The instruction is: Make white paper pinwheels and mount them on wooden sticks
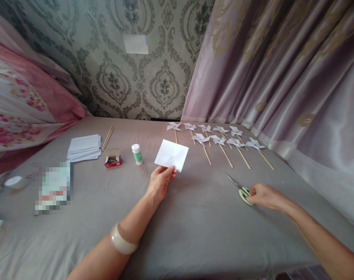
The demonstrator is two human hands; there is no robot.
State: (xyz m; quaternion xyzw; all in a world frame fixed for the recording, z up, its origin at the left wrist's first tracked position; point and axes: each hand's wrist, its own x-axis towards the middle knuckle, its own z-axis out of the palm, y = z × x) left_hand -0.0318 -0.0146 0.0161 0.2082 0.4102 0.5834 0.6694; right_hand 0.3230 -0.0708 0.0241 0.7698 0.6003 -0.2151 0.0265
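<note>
My left hand (161, 179) pinches a white sheet of paper (170, 153) at its lower edge, thumb on top, holding it in front of me. A faint mark shows near the middle of the sheet. To the right, my right hand (264, 195) has its fingers closed on the pale green handles of a pair of scissors (243, 194). The blades look closed and point away to the upper left, low over the grey cloth. Beyond both hands lie several white paper pinwheels (220, 140) on wooden sticks, set out in two rows.
A glue stick (137, 154) stands upright left of the paper. Beside it is a small red open box (113, 160) of small metal pieces. Farther left are a stack of white paper (84, 147), wooden sticks (107, 138) and a blurred packet (54, 188). Curtains (238, 58) border the right side.
</note>
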